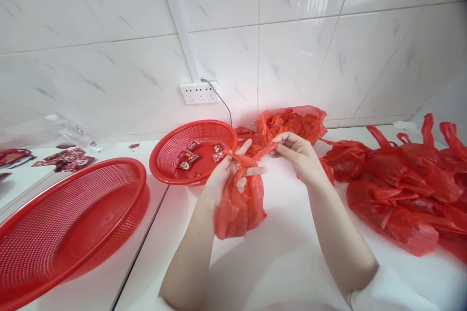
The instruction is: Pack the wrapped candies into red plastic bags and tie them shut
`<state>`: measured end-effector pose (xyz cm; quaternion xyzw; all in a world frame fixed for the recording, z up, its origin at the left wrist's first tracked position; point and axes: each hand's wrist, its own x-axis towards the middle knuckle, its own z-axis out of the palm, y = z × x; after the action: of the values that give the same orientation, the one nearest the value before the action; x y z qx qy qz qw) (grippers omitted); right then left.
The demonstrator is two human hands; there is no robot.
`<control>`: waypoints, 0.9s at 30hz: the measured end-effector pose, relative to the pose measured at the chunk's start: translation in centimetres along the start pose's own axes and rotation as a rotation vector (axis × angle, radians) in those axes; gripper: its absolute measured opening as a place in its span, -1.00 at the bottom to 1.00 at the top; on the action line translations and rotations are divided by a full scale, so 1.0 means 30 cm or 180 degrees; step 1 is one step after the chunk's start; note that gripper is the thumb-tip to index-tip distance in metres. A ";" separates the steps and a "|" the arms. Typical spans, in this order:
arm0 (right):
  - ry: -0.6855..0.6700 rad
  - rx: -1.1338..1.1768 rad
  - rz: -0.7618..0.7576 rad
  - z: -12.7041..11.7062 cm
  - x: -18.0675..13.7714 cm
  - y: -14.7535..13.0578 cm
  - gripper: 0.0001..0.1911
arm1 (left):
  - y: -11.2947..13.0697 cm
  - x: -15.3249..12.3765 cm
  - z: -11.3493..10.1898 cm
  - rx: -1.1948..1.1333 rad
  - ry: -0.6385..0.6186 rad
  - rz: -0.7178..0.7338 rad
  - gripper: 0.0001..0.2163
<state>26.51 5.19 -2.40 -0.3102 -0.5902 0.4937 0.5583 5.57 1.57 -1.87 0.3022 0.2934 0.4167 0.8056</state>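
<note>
A red plastic bag hangs in front of me above the white table, its handles twisted together near the top. My left hand grips the bag's neck and one handle, with some fingers poking out past the plastic. In a pinch between thumb and fingertips, my right hand draws the other handle out to the right. What the bag holds cannot be made out through the plastic. Behind my left hand stands a round red basket with several small wrapped packets in it.
A larger red basket sits at the left. Filled red bags pile up on the right. By the wall lies a bundle of crumpled red bags. Loose packets and a clear plastic bottle are at the far left, a socket strip above.
</note>
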 end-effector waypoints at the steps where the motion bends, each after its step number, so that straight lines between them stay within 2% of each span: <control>1: -0.0053 -0.0008 -0.0124 -0.005 -0.007 -0.008 -0.81 | 0.003 0.003 -0.006 -0.0050 0.0060 0.0042 -0.53; 3: -0.0405 -0.0100 -0.0330 -0.015 -0.025 -0.032 -0.85 | 0.010 0.006 -0.016 -0.0112 0.0188 0.0191 -0.56; 5: -0.1109 -0.0390 -0.0353 -0.025 -0.042 -0.060 -0.91 | 0.018 0.004 -0.022 -0.0116 0.0224 0.0259 -0.61; 7: -0.1915 -0.0890 -0.0268 -0.031 -0.053 -0.082 -0.91 | 0.023 -0.003 -0.023 -0.0007 0.0106 0.0202 -0.67; 8: -0.2185 -0.1139 -0.0253 -0.030 -0.055 -0.087 -0.88 | 0.023 -0.008 -0.022 0.0110 0.0008 0.0172 -0.68; 9: -0.2263 -0.1310 -0.0284 -0.025 -0.055 -0.086 -0.85 | 0.020 -0.012 -0.021 0.0277 -0.0100 0.0166 -0.65; 11: -0.1977 -0.1309 -0.0441 -0.006 -0.050 -0.067 -0.79 | 0.009 -0.019 -0.017 0.0757 -0.0283 0.0244 -0.52; 13: -0.1701 -0.1029 -0.0494 0.024 -0.041 -0.030 -0.60 | -0.005 -0.025 -0.017 0.1397 -0.0377 0.0399 -0.41; 15: -0.1876 -0.0753 -0.0297 0.056 -0.033 0.008 -0.41 | -0.017 -0.028 -0.021 0.2050 -0.0357 0.0633 -0.35; 16: -0.2001 -0.0674 -0.0162 0.068 -0.030 0.025 -0.39 | -0.020 -0.029 -0.025 0.2348 -0.0265 0.0831 -0.34; 18: -0.1999 -0.0632 0.0022 0.081 -0.027 0.047 -0.46 | -0.021 -0.027 -0.033 0.2836 0.0069 0.1460 -0.36; 20: -0.1796 -0.0761 0.0127 0.078 -0.024 0.057 -0.51 | -0.019 -0.019 -0.042 0.3164 0.0497 0.2237 -0.44; 22: -0.1792 -0.0863 0.0328 0.067 -0.020 0.062 -0.49 | -0.018 -0.006 -0.050 0.3234 0.0681 0.2793 -0.54; 24: -0.1828 -0.0694 0.0568 0.059 -0.013 0.067 -0.56 | -0.023 0.010 -0.055 0.3133 0.0471 0.2972 -0.59; 27: -0.1582 -0.0060 0.0712 0.064 0.003 0.085 -0.71 | -0.041 0.030 -0.056 0.2949 0.0003 0.2761 -0.67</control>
<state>24.15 5.63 -4.53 -0.2480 -0.6757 0.6077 0.3355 5.41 2.16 -4.05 0.7108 0.2944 0.5351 0.3490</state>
